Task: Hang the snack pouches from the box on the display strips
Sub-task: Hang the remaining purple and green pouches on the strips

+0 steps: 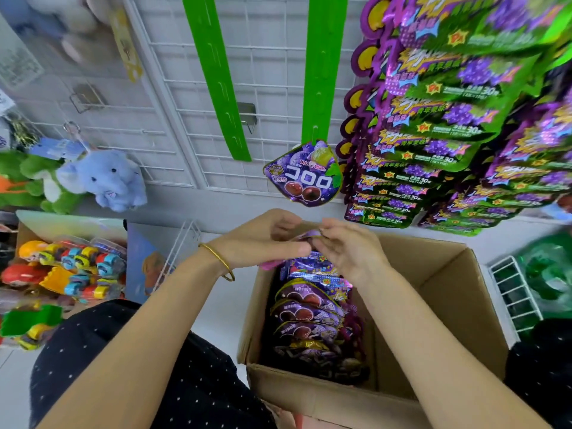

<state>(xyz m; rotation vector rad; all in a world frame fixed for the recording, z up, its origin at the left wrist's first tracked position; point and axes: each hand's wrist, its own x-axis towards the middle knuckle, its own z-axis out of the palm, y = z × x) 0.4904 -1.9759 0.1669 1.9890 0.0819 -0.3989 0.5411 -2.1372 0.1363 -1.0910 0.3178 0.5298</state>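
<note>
Just over the brown cardboard box (448, 274), left hand (263, 239) and right hand (346, 249) both pinch a glossy purple foil pouch (309, 234), best held leaving its top edge free for the green plastic strip (322, 72) above the grip.

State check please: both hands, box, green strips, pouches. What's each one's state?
left hand, grips the held pouch
right hand, grips the held pouch
held pouch, above the box, not hung
box, open, pouches stacked inside
left green strip, bare
right green strip, one pouch at its bottom end
hung pouch, hanging, front outward
far-right pouches, hanging in full columns
</note>
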